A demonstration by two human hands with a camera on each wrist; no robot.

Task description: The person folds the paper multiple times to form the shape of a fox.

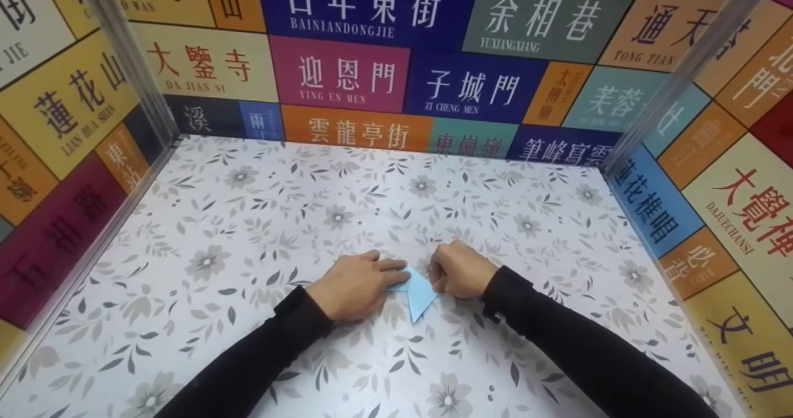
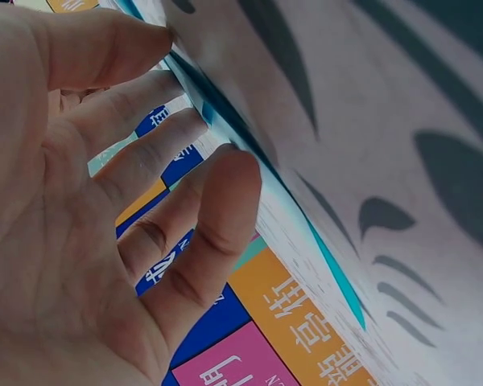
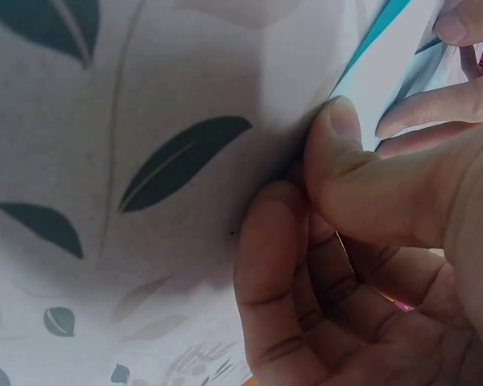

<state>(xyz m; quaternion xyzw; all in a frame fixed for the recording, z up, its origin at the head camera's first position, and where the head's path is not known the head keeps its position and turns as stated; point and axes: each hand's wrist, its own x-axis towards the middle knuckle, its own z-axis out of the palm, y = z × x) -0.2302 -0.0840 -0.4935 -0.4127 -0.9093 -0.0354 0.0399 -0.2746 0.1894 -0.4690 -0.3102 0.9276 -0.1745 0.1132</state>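
A small piece of folded light-blue paper lies between the two hands, one pointed flap aimed toward the body. With fairly straight fingers, the left hand presses on the paper's left part. In the left wrist view, the paper shows edge-on as a thin blue strip beneath the fingertips. The right hand has its fingers curled and pinches the paper's right corner. Its thumb lies along the edge of the paper in the right wrist view, and the corner itself is hidden behind the thumb and finger.
White cloth with grey flowers and leaves covers the table. Upright panels with coloured street-name blocks enclose the back and both sides. Clear corner strips run up where the panels meet.
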